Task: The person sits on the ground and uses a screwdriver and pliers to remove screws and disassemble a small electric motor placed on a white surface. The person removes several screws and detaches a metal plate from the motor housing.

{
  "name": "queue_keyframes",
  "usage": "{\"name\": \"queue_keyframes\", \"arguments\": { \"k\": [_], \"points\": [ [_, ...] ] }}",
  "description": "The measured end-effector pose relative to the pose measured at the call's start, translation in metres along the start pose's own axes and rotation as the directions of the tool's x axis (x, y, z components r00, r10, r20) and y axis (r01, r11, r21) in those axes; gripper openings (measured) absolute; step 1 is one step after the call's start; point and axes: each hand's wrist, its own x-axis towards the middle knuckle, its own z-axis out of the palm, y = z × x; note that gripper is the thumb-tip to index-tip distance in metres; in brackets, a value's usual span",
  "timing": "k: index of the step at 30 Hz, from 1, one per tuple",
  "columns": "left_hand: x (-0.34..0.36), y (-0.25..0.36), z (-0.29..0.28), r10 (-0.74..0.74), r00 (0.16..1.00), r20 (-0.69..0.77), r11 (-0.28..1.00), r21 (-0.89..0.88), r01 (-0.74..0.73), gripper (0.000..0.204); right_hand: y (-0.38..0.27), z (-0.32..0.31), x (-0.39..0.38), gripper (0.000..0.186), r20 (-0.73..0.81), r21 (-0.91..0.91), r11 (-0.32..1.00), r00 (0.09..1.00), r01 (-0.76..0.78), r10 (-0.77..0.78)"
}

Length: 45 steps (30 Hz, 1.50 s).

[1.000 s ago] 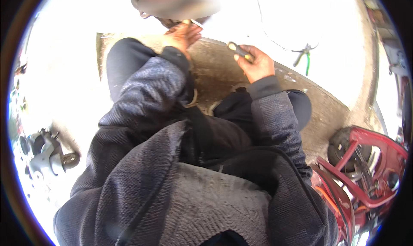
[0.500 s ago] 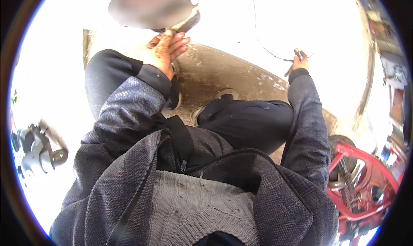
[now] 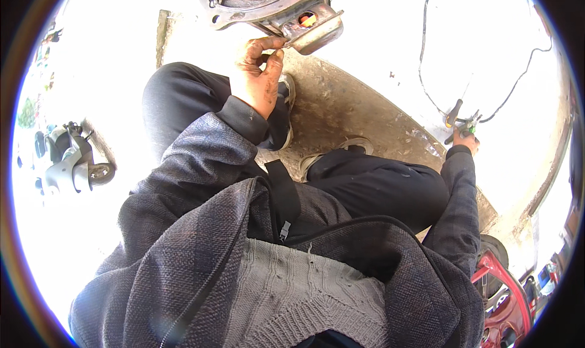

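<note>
My left hand [image 3: 261,74] is closed in a pinch, thumb and forefinger together at the near corner of a round metal housing [image 3: 251,13]. Whatever may be between those fingertips is too small to make out. The housing has a flange with bolt holes and a curved metal lip, and something orange-red shows in an opening beside the lip. Far to the right, my right hand [image 3: 466,142] reaches down to some hand tools. Its fingers close around a green-and-black tool [image 3: 468,130], partly hidden by the hand. A screwdriver with a yellow-and-black handle [image 3: 453,112] lies beside it.
A dark cable [image 3: 421,56] runs over the bright ground past the tools. Brown board or cardboard [image 3: 341,98] lies between my feet. A red metal frame with a wheel [image 3: 503,299] stands at the lower right, and a grey wheeled machine [image 3: 76,165] at the left.
My view has shifted, bringing more of the housing into sight. The left hand's fingers have gone from extended to pinched at the housing's edge. The right hand is now lower, among the tools.
</note>
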Motion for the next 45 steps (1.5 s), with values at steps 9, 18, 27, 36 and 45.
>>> {"name": "queue_keyframes", "arguments": {
  "k": [9, 18, 27, 36, 45],
  "points": [
    [0.02, 0.019, -0.015, 0.285, 0.924, 0.253, 0.77, 0.514, -0.378, 0.015, 0.03, 0.023, 0.003, 0.059, 0.097, 0.336, 0.91, 0.97, -0.242, 0.223],
    [0.038, 0.004, -0.025, 0.251, 0.907, 0.338, 0.791, 0.469, -0.394, 0.016, -0.058, -0.193, -0.073, 0.051, 0.095, 0.995, -0.011, 0.984, -0.098, -0.151],
    [0.039, -0.016, -0.018, 0.178, 0.952, 0.247, 0.913, 0.319, -0.254, 0.016, -0.225, -0.214, -0.289, 0.035, 0.344, 0.924, 0.223, 0.425, -0.31, -0.837],
    [0.037, -0.011, -0.02, 0.172, 0.955, 0.24, 0.953, 0.204, -0.223, 0.017, -0.249, -0.197, -0.3, 0.039, 0.38, 0.866, 0.256, 0.233, -0.43, -0.895],
    [0.039, -0.006, -0.021, 0.144, 0.952, 0.27, 0.926, 0.304, -0.226, 0.019, -0.247, -0.202, -0.289, 0.042, 0.378, 0.866, 0.275, 0.188, -0.417, -0.907]
  ]
}}
